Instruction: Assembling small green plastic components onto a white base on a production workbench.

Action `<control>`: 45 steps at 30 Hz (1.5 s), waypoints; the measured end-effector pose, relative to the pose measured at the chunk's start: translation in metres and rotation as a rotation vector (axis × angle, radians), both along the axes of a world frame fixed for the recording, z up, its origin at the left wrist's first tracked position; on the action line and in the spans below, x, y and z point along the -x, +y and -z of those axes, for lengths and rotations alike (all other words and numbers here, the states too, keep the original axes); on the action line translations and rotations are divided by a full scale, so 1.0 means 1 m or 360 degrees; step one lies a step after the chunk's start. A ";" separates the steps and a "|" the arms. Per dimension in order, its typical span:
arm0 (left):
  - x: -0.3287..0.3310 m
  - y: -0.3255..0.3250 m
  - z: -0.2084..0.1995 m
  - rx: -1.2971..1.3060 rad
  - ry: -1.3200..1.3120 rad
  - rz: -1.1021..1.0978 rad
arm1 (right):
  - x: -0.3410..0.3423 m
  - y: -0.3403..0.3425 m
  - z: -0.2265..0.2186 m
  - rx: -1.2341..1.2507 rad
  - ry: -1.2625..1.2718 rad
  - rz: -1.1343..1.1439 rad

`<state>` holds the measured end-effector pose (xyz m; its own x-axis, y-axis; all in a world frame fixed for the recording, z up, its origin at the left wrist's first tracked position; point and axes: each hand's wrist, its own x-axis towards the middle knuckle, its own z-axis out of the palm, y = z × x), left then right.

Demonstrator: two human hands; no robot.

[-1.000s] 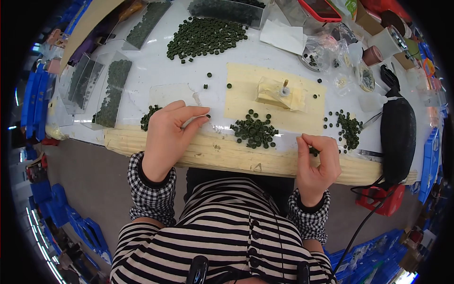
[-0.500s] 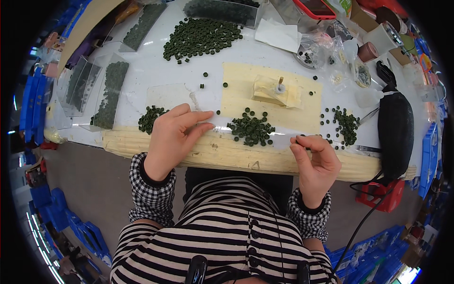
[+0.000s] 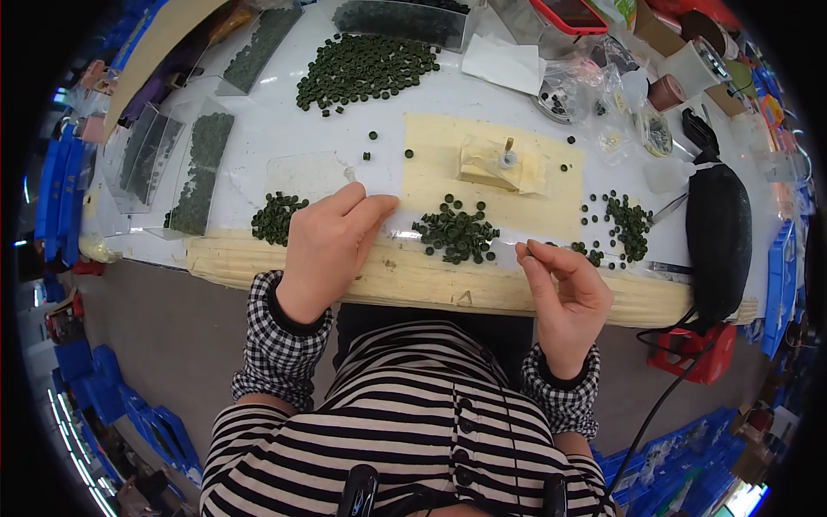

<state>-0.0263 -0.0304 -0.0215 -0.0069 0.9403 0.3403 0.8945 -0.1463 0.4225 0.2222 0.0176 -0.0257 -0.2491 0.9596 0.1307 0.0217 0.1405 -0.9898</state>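
Note:
My left hand [image 3: 332, 246] is closed, thumb and forefinger pinched together over the bench left of the middle pile; whatever is at its fingertips is hidden. Between the thumb and forefinger of my right hand [image 3: 564, 284], a small dark green round piece [image 3: 528, 249] shows in part. That hand is held near the front edge, right of the pile of small grooved green pieces [image 3: 457, 231]. Another pile [image 3: 274, 215] lies just left of my left hand, and a third [image 3: 631, 226] is beyond my right hand. Farther back stands a taped block [image 3: 493, 165] with an upright brass-coloured pin.
Yellow paper [image 3: 431, 138] lies under the block. A large heap [image 3: 366, 69] of green pieces and clear boxes [image 3: 202, 168] holding more occupy the back and left. A black padded bundle [image 3: 719, 241] with a cable stands at the right. Padded yellow edging [image 3: 405, 287] lines the front.
My left hand has moved right, its thumb and forefinger going from apart to pinched. The single piece by its fingertips no longer shows. My right hand has shifted slightly left, still pinching its piece.

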 end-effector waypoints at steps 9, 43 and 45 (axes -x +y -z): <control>-0.029 -0.001 -0.011 0.0743 -0.2959 0.0276 | 0.010 -0.002 -0.006 0.0500 0.0504 -0.0284; -0.074 -0.002 0.007 0.0760 -0.3025 0.0242 | 0.020 -0.003 -0.007 -0.0570 -0.0024 -0.0018; -0.074 -0.003 0.006 0.0789 -0.3025 0.0234 | 0.020 -0.002 -0.006 -0.0671 -0.0090 -0.0007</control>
<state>0.0475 -0.0334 -0.0278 0.0900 0.9614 -0.2599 -0.6929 0.2479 0.6771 0.2020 0.0155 -0.0199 -0.2709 0.8241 0.4974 0.0728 0.5328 -0.8431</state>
